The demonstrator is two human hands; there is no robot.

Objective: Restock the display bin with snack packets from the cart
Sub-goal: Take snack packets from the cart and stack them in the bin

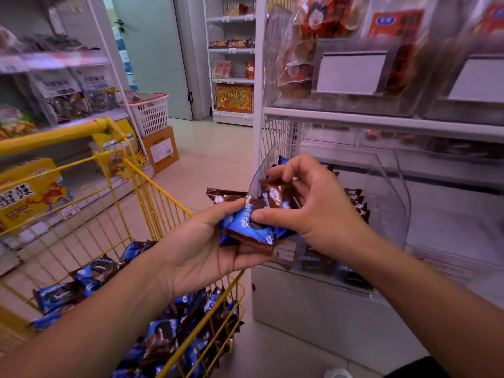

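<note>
Nearest, below both forearms, the yellow cart holds a loose heap of blue and brown packets spread over its floor.

Above the cart's right rim the left hand lies palm up, fingers curled under a small stack of the same packets, the thumb pressed down on the stack's top edge. One brown packet end sticks out past the thumb tip, to the left.

The right hand comes in from the right and meets that stack. Its thumb presses on the blue top packet just beside the left thumb, while its forefinger and middle finger curl over a brown packet standing on edge, pinching it from above. That packet sits right at the front lip of the clear bin.

Behind the right fingers, inside the bin, a row of brown packets stands upright along the right side of the hand, and a blue corner shows just past the forefinger. More dark packets lie in a lower tray beneath the right wrist, blurred.

Farther, above the fingers, a white shelf carries clear bins of red-labelled snacks with blank tags.

Left of the hands, beyond the cart handle, stand a cardboard box and a white basket on it.
</note>
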